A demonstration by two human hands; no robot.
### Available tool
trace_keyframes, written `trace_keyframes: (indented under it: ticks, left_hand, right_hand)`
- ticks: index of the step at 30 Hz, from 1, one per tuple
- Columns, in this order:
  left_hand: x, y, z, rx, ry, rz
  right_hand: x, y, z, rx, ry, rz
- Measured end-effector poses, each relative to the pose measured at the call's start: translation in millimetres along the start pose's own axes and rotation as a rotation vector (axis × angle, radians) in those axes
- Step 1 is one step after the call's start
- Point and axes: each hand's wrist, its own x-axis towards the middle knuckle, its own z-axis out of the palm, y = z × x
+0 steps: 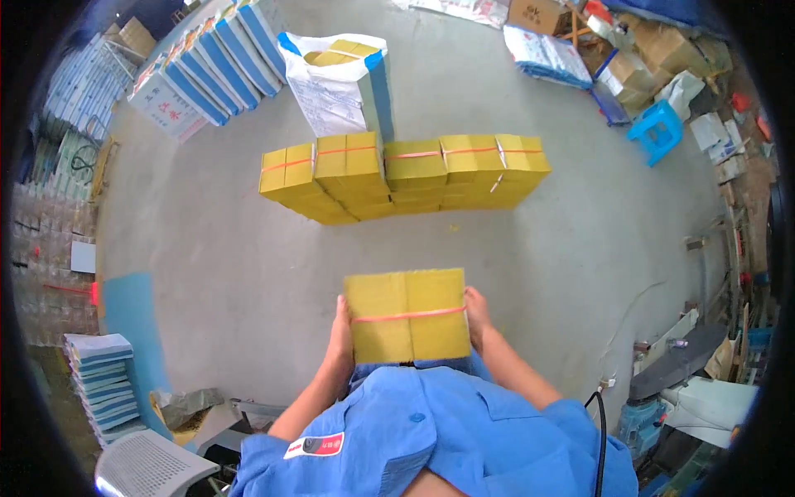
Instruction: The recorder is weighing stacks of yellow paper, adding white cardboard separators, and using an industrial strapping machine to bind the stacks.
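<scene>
In front of my body I hold a yellow bundle [381, 340], two blocks side by side with a red band around them. My left hand [341, 330] presses on its left side, and my right hand [477, 316] grips the right side; the fingers underneath are partly hidden. Beyond it, on the grey floor, stands a row of similar yellow bundles [352, 178] with red bands, some stacked. Behind that row an upright white and blue bag [327, 99] has its top gaping, with yellow blocks showing inside.
Several filled white and blue bags [203, 70] stand at the far left. A pile of folded bags [103, 385] is at the near left, by a grey perforated chair back [157, 464]. A blue stool [656, 132] and cardboard boxes [633, 74] lie along the right.
</scene>
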Motion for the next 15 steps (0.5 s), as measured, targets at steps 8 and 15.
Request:
trace_keyframes:
  ticks: [8, 15]
  left_hand:
    - [230, 94, 100, 0.229, -0.275, 0.062]
    - [391, 129, 153, 0.225, -0.148, -0.009]
  right_hand:
    - [211, -112, 16, 0.206, 0.032, 0.091]
    - [383, -160, 42, 0.041, 0.161, 0.191]
